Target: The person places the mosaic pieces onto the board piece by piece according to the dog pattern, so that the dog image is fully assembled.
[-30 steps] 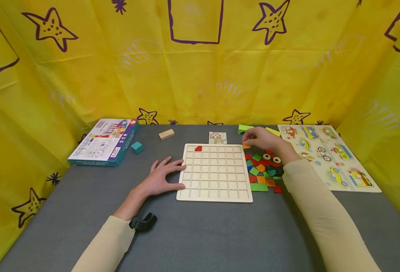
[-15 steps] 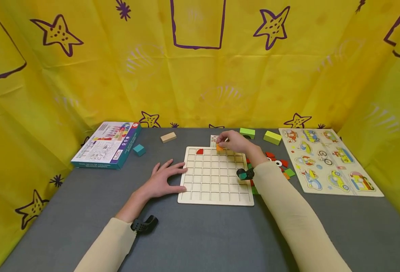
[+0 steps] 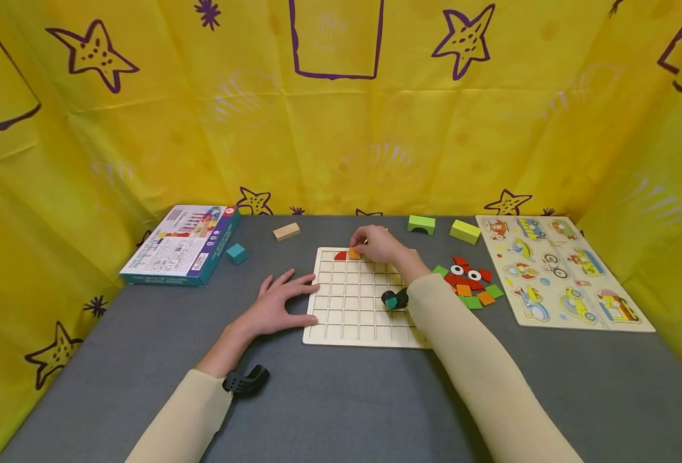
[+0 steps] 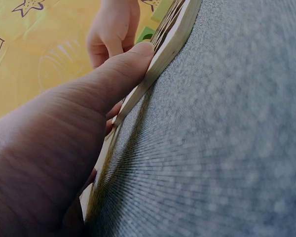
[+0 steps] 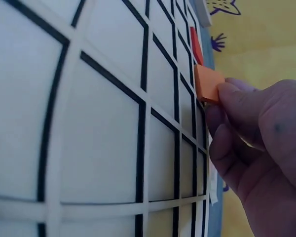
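Observation:
A pale wooden grid board (image 3: 343,302) lies in the middle of the table. My right hand (image 3: 377,245) pinches an orange square tile (image 5: 209,85) between thumb and fingers, at the board's far row. Just left of it, a red quarter-round tile (image 3: 341,256) sits in a far-row cell. My left hand (image 3: 280,305) rests at the board's left edge with fingers spread. Its thumb (image 4: 130,61) lies on the board's rim in the left wrist view.
Loose red, green and orange tiles (image 3: 471,283) lie right of the board, partly behind the right sleeve. Beyond are a green arch block (image 3: 421,224), a yellow block (image 3: 465,232) and a picture puzzle board (image 3: 561,276). Leftward stand a box (image 3: 181,244), a teal block (image 3: 237,254) and a wooden block (image 3: 286,232).
My right hand has carried the orange tile leftward from the tile pile to the board's far row, beside the red tile. My left hand has stayed at the board's edge.

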Demonstrator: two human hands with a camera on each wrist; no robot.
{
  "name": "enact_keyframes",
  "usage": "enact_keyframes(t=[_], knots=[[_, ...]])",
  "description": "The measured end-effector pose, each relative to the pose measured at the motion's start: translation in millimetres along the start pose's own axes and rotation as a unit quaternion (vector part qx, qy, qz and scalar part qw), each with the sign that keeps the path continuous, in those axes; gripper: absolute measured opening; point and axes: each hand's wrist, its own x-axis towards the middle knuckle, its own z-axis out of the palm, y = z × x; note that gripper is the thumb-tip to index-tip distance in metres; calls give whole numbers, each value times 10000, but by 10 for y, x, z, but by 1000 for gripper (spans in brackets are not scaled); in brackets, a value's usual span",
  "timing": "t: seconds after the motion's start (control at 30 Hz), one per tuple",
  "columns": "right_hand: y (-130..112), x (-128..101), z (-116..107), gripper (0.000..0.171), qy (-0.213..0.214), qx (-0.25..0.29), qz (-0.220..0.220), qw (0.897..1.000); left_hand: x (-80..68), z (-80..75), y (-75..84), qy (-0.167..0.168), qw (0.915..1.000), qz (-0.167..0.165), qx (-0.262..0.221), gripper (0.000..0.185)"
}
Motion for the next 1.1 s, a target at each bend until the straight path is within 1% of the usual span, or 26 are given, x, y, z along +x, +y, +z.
enact_keyframes(t=[0.23, 0.43, 0.63, 0.83, 1.1], knots=[[-49, 11, 37, 10, -94, -300, 32, 9995, -5, -8, -1, 19, 10000, -12, 18, 70], [-56, -4, 35, 12, -206, -361, 36, 9991, 2, -6, 12, -9, 10000, -26, 17, 70], [-56, 15, 70, 14, -171, -373, -42, 9991, -4, 4, -4, 27, 10000, -4, 4, 69], [-73, 20, 95, 14, -143, -396, 15, 9991, -12, 8, 0, -17, 10000, -9, 2, 71], [-84, -4, 37, 18, -209, -408, 1, 9989, -8, 0, 1, 21, 10000, 14, -11, 70]])
